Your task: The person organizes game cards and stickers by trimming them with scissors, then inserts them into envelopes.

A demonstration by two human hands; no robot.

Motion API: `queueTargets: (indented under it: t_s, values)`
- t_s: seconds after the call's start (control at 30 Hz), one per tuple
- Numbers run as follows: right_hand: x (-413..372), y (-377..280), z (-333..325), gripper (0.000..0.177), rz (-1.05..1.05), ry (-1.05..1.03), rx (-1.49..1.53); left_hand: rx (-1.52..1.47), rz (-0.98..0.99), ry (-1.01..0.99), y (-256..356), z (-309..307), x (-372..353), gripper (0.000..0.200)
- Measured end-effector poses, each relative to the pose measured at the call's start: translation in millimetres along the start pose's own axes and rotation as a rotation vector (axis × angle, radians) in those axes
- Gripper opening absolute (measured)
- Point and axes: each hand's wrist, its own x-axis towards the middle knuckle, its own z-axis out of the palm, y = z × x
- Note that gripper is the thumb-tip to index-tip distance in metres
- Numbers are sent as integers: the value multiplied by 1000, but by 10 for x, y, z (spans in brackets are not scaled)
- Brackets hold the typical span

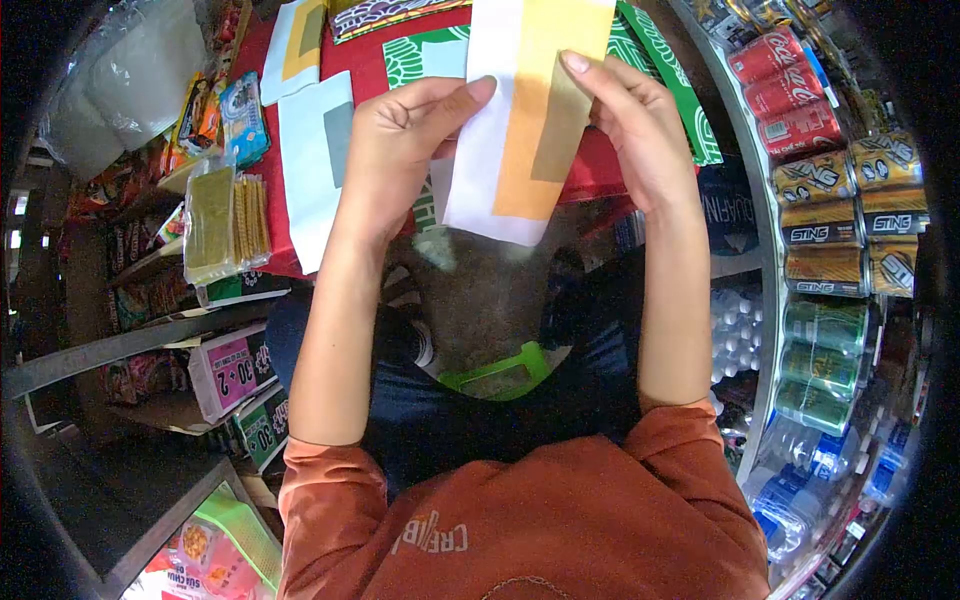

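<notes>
A long white paper strip with a yellow-orange panel (528, 130) hangs in front of me, held up by both hands. My left hand (400, 150) pinches its left edge with the thumb on top. On its right edge, my right hand (640, 125) grips with the thumb over the yellow part. Below lies a red surface (590, 185) with green-and-white patterned sheets (685, 100) on it. To the left of my left hand rest a white paper piece with a grey patch (310, 160) and another with yellow and grey patches (297, 45).
Shelves at right hold Coca-Cola cans (785, 90), Sting cans (825, 235), green cans (825, 345) and water bottles (790, 490). At left are snack packets (240, 115), a pack of yellow sticks (225, 215) and boxes (228, 372). A green plastic object (505, 370) is below, between my legs.
</notes>
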Motion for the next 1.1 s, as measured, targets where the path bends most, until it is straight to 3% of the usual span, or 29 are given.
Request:
queueTargets:
  t_s: [0.33,0.73,0.93,1.1]
  values:
    - [-52,-77,38,32,96,-57,-84,25,27,50,36,-17,-12,24]
    - [-27,-16,7,28,27,-60,-60,26,1,72,31,-13,-9,27]
    - [-35,0,-17,34,88,-145,-173,-39,23,105,-9,-37,28,29]
    - [-74,-36,65,37,84,-151,-98,-59,40,116,-52,-62,41,30]
